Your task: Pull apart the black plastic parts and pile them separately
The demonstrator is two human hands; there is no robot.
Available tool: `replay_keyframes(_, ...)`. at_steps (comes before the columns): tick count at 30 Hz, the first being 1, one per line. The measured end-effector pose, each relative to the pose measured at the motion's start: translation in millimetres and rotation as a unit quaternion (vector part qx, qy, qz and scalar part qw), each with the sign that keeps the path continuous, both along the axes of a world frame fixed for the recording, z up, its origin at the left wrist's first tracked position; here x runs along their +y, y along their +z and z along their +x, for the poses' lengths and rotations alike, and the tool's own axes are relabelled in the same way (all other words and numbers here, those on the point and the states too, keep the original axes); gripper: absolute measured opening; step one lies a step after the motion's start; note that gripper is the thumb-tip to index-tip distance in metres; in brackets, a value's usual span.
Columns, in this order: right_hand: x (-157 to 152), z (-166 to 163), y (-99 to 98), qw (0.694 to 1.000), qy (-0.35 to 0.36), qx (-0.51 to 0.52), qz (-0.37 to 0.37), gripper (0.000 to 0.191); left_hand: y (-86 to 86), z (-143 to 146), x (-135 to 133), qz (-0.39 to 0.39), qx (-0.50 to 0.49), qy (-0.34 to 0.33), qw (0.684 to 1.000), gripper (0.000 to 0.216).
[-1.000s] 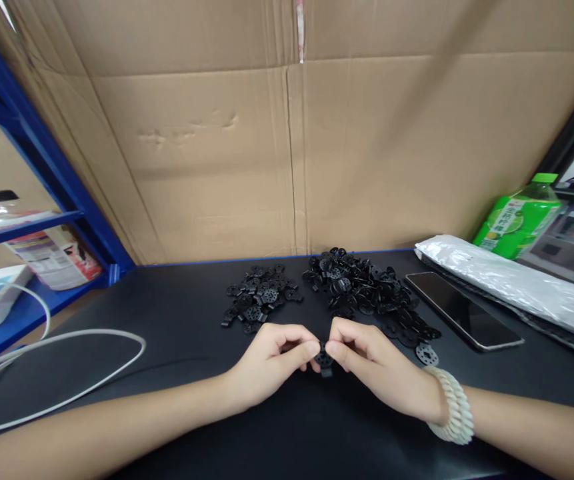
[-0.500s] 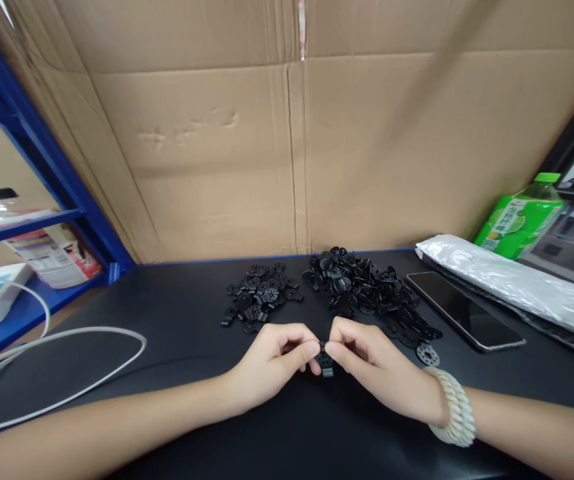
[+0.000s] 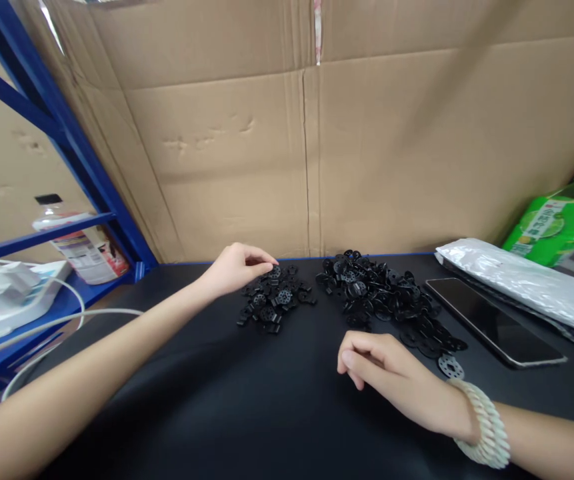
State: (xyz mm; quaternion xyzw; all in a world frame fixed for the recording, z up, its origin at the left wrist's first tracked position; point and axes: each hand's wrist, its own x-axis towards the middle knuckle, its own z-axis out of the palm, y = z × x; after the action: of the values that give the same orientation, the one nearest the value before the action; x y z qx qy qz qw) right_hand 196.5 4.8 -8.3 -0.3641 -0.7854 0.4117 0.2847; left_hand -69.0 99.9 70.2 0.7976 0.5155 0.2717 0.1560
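My left hand (image 3: 239, 268) reaches to the back of the left pile of black perforated plastic pieces (image 3: 267, 313). Its thumb and forefinger are pinched together at a small black perforated disc (image 3: 276, 272) on top of that pile. Near the front edge of the larger right pile of black discs (image 3: 367, 287), my right hand (image 3: 384, 370) hovers with curled fingers, the thumb against the forefinger. Nothing shows in it. One flat grey perforated disc (image 3: 451, 367) lies just behind my right wrist, which wears a pale coiled band (image 3: 484, 427).
A phone (image 3: 491, 320) and a silvery plastic package (image 3: 517, 280) lie at the right, before a green-labelled bottle (image 3: 549, 220). Cardboard (image 3: 227, 167) walls off the back. At the left, a blue rack (image 3: 79, 167) holds a bottle (image 3: 87, 247) and a power strip (image 3: 41, 300) with white cables.
My hands have parted. The left went back and left to the left pile; the right stays near the front. The black piece between them is gone from there. The view has shifted left.
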Motion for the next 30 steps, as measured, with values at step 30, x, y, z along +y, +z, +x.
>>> replay_keyframes(30, -24, -10, 1.9, 0.88, 0.216, -0.213, 0.365, 0.015, -74.7, 84, -79, 0.083, 0.174, -0.273, 0.943, 0.044)
